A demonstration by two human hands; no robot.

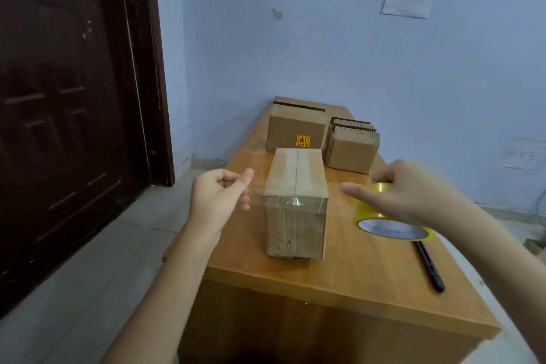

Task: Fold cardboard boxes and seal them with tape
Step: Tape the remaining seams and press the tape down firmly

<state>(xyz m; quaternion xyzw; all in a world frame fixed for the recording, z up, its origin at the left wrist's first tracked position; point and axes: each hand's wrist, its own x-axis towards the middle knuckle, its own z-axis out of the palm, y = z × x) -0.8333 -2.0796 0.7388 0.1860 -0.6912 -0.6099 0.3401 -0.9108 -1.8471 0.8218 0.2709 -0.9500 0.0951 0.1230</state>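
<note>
A folded cardboard box (295, 183) stands in the middle of the wooden table (339, 284), its top seam taped lengthwise. A strip of clear tape (295, 202) crosses its near top edge. My left hand (220, 193) is left of the box, thumb and fingers pinching the tape's free end. My right hand (404, 189) is right of the box and grips a yellowish tape roll (390, 223). The stretched tape between hands is barely visible.
Two bundles of flat cardboard boxes stand at the table's far end, a larger one (295, 130) with a red-yellow sticker and a smaller one (351, 146). A black pen or cutter (430, 266) lies near the right edge. A dark door (68, 97) is at left.
</note>
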